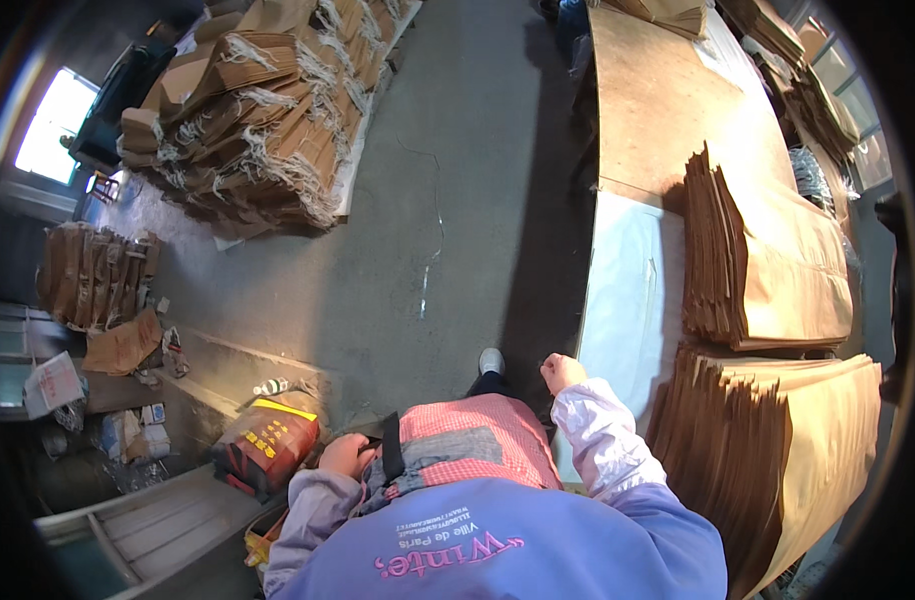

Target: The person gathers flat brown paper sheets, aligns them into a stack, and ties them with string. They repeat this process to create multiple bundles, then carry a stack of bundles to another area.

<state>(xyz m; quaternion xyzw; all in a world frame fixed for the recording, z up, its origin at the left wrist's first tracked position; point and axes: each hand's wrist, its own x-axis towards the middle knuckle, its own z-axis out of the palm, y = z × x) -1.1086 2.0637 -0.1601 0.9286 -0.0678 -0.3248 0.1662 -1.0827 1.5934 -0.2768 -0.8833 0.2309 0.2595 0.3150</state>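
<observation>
My right hand point(561, 373) is loosely closed in front of me, with no object showing in it. It is beside the near edge of a table with a pale blue top point(628, 270). My left hand point(346, 455) hangs low at my left side, its fingers curled and nothing visible in them. Close by it are the black strap point(392, 446) and the red checked apron point(468, 425) at my waist. A red and black bag with yellow markings point(273, 440) lies just left of that hand.
Two stacks of brown paper sacks point(793, 270) point(828, 450) stand on the table at right. A large pile of sacks with white strings point(268, 130) lies far left, with a smaller bundle point(93, 275) nearer. Grey floor point(448, 200) runs between them. A plastic bottle point(270, 386) lies by the bag.
</observation>
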